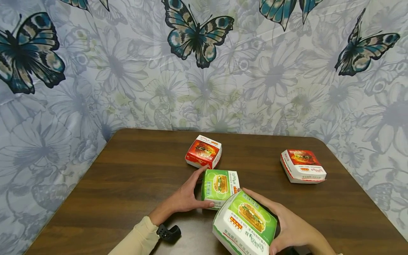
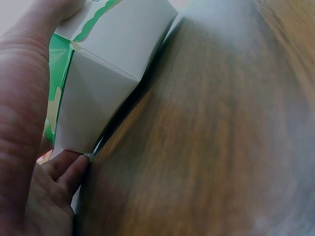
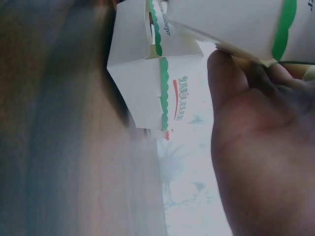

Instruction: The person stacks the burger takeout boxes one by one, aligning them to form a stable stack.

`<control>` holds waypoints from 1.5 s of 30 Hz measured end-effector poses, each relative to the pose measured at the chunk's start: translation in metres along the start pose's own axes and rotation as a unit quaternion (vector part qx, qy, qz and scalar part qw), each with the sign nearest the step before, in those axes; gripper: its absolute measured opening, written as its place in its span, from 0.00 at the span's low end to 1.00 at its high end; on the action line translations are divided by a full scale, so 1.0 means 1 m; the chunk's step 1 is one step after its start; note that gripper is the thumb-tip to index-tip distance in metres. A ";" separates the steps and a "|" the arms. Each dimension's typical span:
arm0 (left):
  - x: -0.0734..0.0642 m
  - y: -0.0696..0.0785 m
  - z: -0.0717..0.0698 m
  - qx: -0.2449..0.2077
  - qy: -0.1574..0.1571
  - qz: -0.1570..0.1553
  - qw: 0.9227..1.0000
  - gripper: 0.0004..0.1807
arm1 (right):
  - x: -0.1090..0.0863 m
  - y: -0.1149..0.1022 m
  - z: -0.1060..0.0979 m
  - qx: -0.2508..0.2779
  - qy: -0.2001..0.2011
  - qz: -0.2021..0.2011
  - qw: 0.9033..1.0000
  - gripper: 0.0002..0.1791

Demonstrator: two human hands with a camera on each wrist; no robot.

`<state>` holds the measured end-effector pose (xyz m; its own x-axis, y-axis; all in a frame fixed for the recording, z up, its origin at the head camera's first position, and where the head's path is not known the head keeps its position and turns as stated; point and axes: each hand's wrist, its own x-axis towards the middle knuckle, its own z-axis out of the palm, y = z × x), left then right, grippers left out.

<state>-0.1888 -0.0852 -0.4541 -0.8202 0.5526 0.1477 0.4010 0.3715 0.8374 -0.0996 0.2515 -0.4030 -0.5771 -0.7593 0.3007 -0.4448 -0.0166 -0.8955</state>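
In the head view, my left hand (image 1: 185, 196) holds the farther green-and-white burger box (image 1: 220, 184), thumb at its near side and fingers at its far left. The left wrist view shows that box's white side (image 2: 93, 98) low over the tabletop, between thumb and fingertips. My right hand (image 1: 294, 225) grips a second green-and-white burger box (image 1: 245, 226) by its right side. This box is nearer the head camera, tilted, and overlaps the near corner of the first. In the right wrist view it is raised above the tabletop, the first box (image 3: 138, 93) beyond it.
A red-and-white burger box (image 1: 204, 150) sits just behind the left hand's fingertips. Another red-and-white box (image 1: 303, 166) rests farther right on the brown wooden table (image 1: 134, 170). Behind the table hangs a butterfly-and-flower cloth (image 1: 204, 95). A black band (image 1: 169, 233) is on the left wrist.
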 end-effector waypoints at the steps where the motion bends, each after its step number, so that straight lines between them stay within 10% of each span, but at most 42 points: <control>1: 0.000 0.000 0.000 -0.001 0.000 0.000 1.000 0.64 | 0.000 0.000 0.000 0.002 0.002 0.001 1.000 0.63; 21: -0.002 0.000 0.000 0.012 0.000 -0.005 1.000 0.63 | 0.006 -0.005 -0.011 -0.029 0.034 -0.029 0.999 0.62; 45: -0.003 0.001 -0.001 0.007 -0.002 0.001 1.000 0.62 | 0.022 -0.006 -0.020 -0.065 0.114 0.071 0.989 0.58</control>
<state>-0.1864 -0.0872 -0.4534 -0.8180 0.5563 0.1462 0.4075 0.3811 0.8299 -0.1228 0.2475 -0.3841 -0.7735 -0.5805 0.2543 -0.4232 0.1744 -0.8891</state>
